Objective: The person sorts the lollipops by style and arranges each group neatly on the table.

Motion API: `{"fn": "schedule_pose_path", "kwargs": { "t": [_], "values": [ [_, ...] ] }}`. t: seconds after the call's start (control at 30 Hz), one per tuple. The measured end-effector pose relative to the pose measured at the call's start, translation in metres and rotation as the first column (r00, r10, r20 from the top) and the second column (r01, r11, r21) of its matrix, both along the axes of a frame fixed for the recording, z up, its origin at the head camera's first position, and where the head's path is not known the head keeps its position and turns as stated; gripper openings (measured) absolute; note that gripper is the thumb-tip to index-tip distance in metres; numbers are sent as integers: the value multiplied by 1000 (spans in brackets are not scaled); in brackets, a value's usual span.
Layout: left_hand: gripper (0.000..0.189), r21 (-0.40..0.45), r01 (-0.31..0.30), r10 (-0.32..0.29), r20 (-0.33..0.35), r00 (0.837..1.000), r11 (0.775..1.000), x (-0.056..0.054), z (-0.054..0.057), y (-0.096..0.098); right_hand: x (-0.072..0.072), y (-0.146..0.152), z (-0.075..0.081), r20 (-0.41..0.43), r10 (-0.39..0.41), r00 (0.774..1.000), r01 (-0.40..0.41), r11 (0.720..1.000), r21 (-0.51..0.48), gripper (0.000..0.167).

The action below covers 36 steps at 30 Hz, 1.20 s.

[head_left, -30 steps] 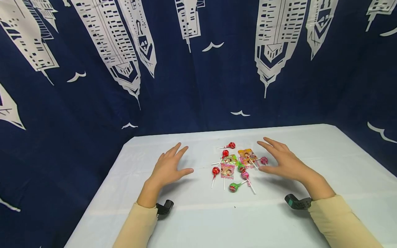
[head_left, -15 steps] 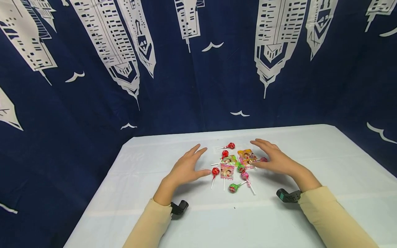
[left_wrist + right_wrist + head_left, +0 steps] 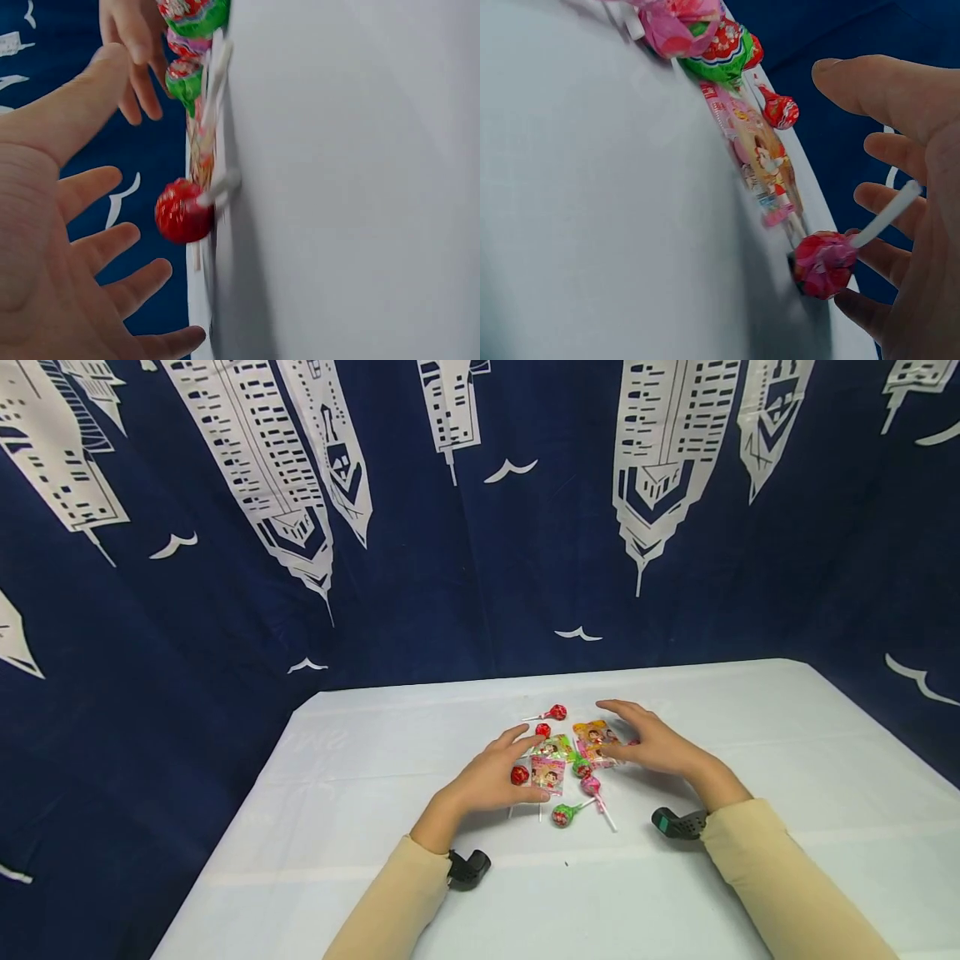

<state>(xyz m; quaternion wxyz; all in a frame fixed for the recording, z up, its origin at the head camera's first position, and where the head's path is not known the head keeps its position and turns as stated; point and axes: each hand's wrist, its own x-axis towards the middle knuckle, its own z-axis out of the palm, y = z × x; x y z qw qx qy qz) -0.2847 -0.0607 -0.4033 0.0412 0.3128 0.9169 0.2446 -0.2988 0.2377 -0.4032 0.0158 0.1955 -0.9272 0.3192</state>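
Note:
Several wrapped lollipops and small candy packets lie in a loose group on the white table. At its left side my left hand [image 3: 495,777] has its fingers spread, close to a red lollipop [image 3: 184,211] and a pink packet [image 3: 548,774]. My right hand [image 3: 660,742] reaches over the right side, fingers apart. Near its fingertips are an orange packet [image 3: 596,732] and a dark pink lollipop [image 3: 825,262], which it mostly hides in the head view. Between the hands lie a green lollipop [image 3: 562,815], a pink lollipop [image 3: 591,786] and a green packet [image 3: 553,747].
Another red lollipop [image 3: 557,712] lies at the back of the group. The white table [image 3: 300,843] extends to both sides and toward me. Behind its far edge hangs a dark blue curtain [image 3: 480,577] printed with white buildings and birds.
My left hand has moved right, from beside the group to over its left edge. The right hand has come slightly left, over the packets' right side. The candies stay in place.

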Motion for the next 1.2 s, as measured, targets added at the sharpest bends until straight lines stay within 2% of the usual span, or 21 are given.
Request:
{"fn": "schedule_pose_path", "kwargs": {
  "t": [0.23,0.47,0.63,0.87,1.2],
  "values": [
    [85,0,-2,2,4,1000,1000,-3,-9,4,-14,2,-8,36,-3,999,4,1000,-4,75],
    [84,-19,-21,21,29,999,1000,-6,-19,1,-24,-1,-13,84,18,996,-17,1000,-2,72],
    [80,-13,-25,26,25,999,1000,-8,-24,-1,-25,-6,-17,71,-15,997,11,998,60,71],
    [73,1,-33,33,54,998,999,-8,-24,1,-21,-9,-23,25,-32,999,31,999,43,69],
    [69,-89,-59,56,-39,998,994,-11,-29,10,-20,-6,-28,21,-49,999,48,998,33,66]
  ]
}}
